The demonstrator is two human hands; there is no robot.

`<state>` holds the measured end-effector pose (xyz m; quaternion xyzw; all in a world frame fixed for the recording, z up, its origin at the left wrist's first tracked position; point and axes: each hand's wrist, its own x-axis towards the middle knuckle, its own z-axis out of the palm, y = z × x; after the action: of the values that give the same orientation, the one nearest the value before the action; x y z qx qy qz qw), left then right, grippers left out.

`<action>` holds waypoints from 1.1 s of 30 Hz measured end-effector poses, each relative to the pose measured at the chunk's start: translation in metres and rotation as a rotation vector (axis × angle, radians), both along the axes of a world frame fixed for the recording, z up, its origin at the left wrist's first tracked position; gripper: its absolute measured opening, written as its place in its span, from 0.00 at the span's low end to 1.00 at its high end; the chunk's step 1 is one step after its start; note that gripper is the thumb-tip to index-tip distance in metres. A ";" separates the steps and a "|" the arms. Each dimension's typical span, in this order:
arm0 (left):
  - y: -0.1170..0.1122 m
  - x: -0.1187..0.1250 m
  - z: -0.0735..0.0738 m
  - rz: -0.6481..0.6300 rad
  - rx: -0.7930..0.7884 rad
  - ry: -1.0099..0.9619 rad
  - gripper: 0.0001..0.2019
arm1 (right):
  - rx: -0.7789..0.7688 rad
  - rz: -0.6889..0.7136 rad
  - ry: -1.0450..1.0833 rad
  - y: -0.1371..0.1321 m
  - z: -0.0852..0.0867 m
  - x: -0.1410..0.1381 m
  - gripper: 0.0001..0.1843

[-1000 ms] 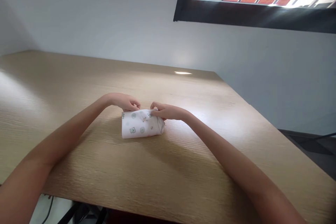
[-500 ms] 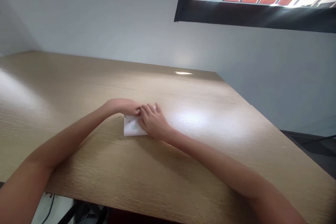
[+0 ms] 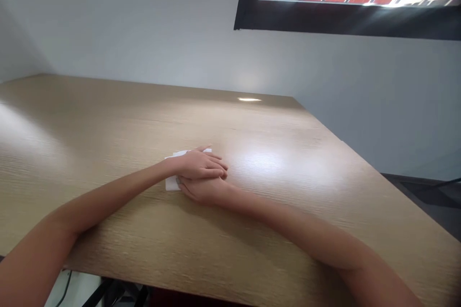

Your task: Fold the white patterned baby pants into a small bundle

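Observation:
A white folded paper [image 3: 172, 183] lies on the table, mostly covered by both hands. Its left end and a strip along its far edge show. My left hand [image 3: 201, 164] rests over the paper and across the top of my right hand, its fingers stretched to the right, holding nothing. My right hand [image 3: 207, 191] lies low over the near side of the paper, its thumb side stretched to the left. The left hand hides most of the right fingers.
The wooden table [image 3: 118, 124] reaches back to a pale wall [image 3: 144, 24]. A dark-framed barred window [image 3: 324, 19] is at upper right. Below the near table edge are a cable [image 3: 66, 288] and dark frame parts [image 3: 97, 292].
My left hand has moved right from the paper's far edge onto my right hand, its fingers now stretched out. The right hand has shifted slightly nearer. The small printed drawing is now covered.

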<state>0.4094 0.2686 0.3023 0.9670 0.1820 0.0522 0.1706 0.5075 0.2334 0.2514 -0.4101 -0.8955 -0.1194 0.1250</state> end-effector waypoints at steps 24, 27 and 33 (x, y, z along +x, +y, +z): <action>0.024 -0.050 -0.030 0.554 -0.654 -0.555 0.16 | -0.346 0.814 0.105 -0.043 0.033 0.057 0.18; 0.015 -0.048 -0.029 0.539 -0.676 -0.555 0.18 | -0.378 0.859 0.080 -0.047 0.035 0.059 0.18; 0.016 -0.047 -0.027 0.553 -0.659 -0.522 0.18 | -0.283 0.776 0.074 -0.050 0.031 0.051 0.18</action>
<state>0.3621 0.2849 0.2749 0.7319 0.3895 0.2753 0.4867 0.5580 0.1832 0.2824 -0.0594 -0.9862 0.0758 0.1349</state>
